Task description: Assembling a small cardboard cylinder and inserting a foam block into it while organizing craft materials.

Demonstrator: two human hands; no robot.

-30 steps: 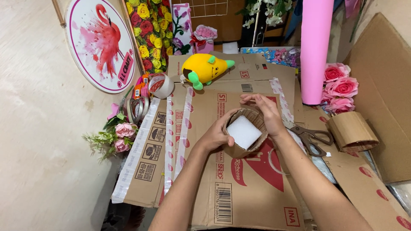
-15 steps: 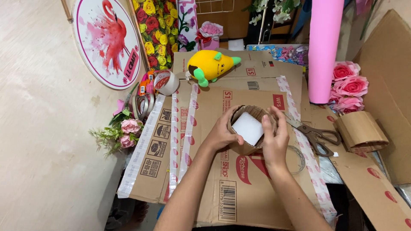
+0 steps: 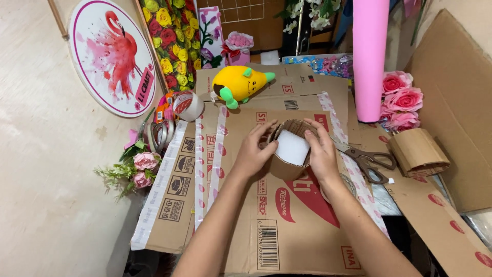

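we have both hands on a small cardboard ring [image 3: 288, 154] with a white foam block [image 3: 292, 147] sitting inside it. our left hand [image 3: 252, 152] cups the ring's left wall and our right hand [image 3: 323, 154] presses its right wall, so the ring is clamped between our palms, resting on the flattened carton [image 3: 287, 225] under our hands. we think the main risk is squeezing too hard: the thin wall could buckle or crease, and the block, which looks a snug fit, could tip or pop up. if our grip slackens on one side, the ring may spring open at its seam. the scissors [image 3: 366, 160] lie just right of our right hand, near enough for a wrist to knock. the tape roll [image 3: 187, 105] sits up and left, well apart.
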